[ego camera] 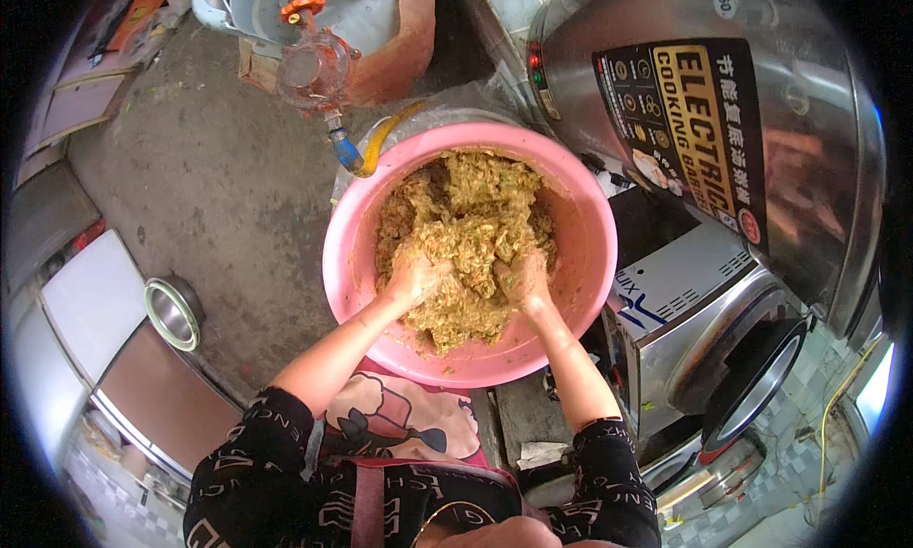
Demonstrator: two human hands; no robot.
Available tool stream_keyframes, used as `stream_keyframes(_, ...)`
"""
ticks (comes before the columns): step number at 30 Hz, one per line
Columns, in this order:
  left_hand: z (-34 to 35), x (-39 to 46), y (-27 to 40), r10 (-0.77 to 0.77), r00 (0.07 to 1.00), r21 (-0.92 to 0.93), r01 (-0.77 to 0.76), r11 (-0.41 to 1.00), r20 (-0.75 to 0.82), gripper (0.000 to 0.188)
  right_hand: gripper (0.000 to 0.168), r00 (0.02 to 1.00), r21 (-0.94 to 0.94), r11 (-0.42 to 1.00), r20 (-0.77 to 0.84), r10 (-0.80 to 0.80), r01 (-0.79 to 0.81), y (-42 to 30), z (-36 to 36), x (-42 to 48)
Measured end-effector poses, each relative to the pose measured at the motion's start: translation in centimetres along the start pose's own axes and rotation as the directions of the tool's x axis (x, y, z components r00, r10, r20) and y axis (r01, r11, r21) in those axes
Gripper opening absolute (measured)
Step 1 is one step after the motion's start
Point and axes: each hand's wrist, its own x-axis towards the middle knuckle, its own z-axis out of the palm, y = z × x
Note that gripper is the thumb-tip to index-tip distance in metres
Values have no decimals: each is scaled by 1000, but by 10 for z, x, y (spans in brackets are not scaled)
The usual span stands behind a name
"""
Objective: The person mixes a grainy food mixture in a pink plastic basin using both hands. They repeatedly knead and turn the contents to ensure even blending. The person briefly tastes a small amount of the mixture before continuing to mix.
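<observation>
Before me stands a large pink plastic basin (pixel 583 334) holding a heap of moist, greenish-brown food mixture (pixel 471 245) with shredded bits in it. My left hand (pixel 417 273) is sunk into the near left side of the heap, its fingers partly covered. On the right side my right hand (pixel 526 277) grips into the same mixture, and some of its fingers are hidden. A clump of the mixture lies between both hands. Darker, browner mixture (pixel 396 212) shows along the basin's inner far left.
A red gas regulator (pixel 314 70) with a yellow hose (pixel 378 141) reaches over the basin's far rim. A steel electric cooking barrel (pixel 799 212) and a metal appliance (pixel 685 291) stand close on the right. On the left are a metal bowl (pixel 171 314) and concrete floor (pixel 235 212).
</observation>
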Motion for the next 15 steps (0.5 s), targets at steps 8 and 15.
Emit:
stream_keyframes(8,0,44,71,327,942,768,-157,621,-72,83,85,956,-430,870,257,-138,241,-44,-1,127)
stream_keyframes(15,-26,103,55,111,985,546,-164,822,129,48,74,891,77,997,454,-11,-27,-13,19,163)
